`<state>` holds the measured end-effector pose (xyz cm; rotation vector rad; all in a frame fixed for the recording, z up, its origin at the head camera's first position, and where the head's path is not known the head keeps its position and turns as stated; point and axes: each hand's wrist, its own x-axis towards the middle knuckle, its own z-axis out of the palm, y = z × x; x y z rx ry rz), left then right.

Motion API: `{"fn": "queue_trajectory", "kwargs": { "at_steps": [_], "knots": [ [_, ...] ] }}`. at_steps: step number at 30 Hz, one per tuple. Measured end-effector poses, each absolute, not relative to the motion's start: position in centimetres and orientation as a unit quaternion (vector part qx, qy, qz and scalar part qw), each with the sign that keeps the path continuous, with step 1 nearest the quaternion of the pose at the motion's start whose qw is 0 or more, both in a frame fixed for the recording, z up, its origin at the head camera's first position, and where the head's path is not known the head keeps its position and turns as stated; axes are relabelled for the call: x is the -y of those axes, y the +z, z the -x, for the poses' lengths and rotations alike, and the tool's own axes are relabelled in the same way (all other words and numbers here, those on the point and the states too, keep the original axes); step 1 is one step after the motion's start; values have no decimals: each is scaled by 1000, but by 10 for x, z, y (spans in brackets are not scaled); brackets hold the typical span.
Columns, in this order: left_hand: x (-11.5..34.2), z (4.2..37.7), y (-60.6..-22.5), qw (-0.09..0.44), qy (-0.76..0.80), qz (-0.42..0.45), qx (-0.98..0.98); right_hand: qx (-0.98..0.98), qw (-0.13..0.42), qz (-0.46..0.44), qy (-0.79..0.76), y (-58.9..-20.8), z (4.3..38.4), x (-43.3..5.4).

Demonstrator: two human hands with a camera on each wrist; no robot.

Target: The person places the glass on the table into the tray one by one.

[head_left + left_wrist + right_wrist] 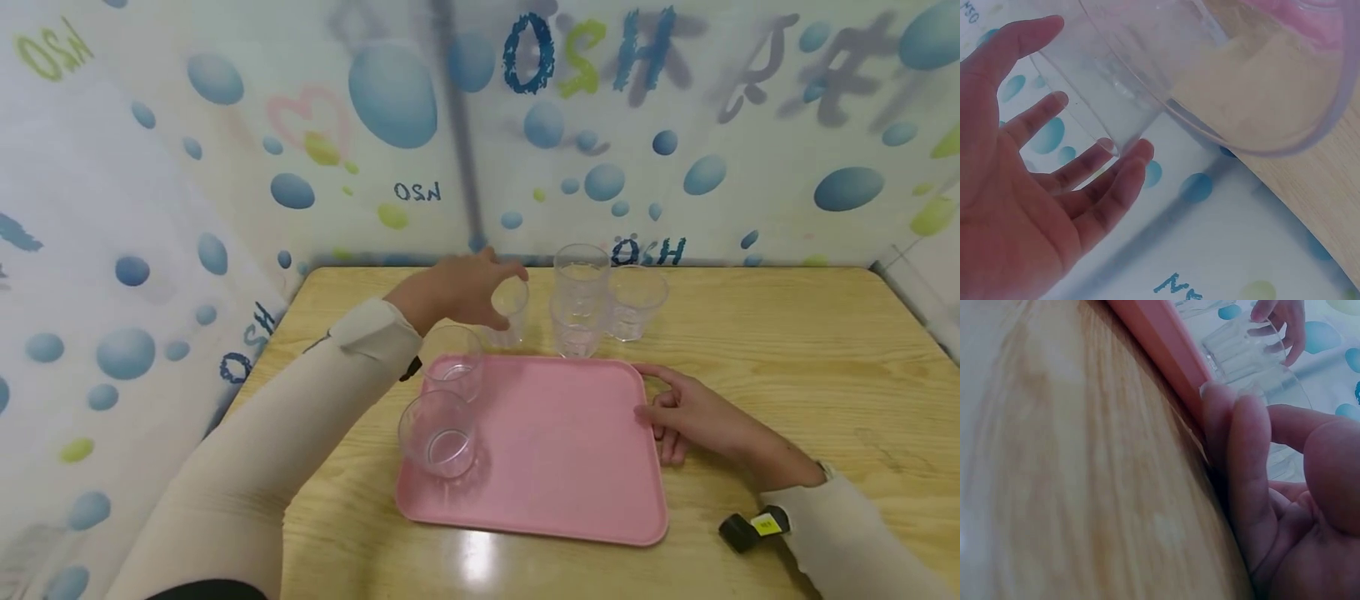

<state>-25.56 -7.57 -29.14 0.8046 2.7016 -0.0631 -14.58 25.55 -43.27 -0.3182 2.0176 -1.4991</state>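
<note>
My left hand [457, 290] reaches over the back of the tray, thumb and fingers spread around a clear glass [512, 312] on the table. In the left wrist view a gap shows beside the thumb, and the fingertips [1107, 145] overlap the clear wall of a glass. Two more glasses stand on the pink tray [566, 450]: a front one [438, 437] and a back one [453, 367], both along its left side. At the tray's right edge my right hand [693, 417] holds the rim, thumb on it, one finger along the back corner and the others curled beside it.
Behind the tray stand clear glasses [579, 321], apparently stacked, with another glass [637, 304] to their right. The wooden table [787, 333] ends at a wall covering [525, 167] printed with blue drops. A black wrist device [741, 532] sits at my right cuff.
</note>
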Motion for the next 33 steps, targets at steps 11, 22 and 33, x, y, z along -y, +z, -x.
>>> {"fn": "queue_trajectory", "kwargs": {
  "at_steps": [11, 22, 33],
  "knots": [
    [71, 233, -283, 172, 2, -312, -934, -761, 300, 119, -563, -432, 147, -256],
    [64, 211, -286, 172, -16, -328, -929, -756, 304, 125, -566, -432, 147, -255],
    [57, 197, -289, 180, -30, -350, -919, -760, 301, 122, -563, -435, 148, -256]
  ]
}}
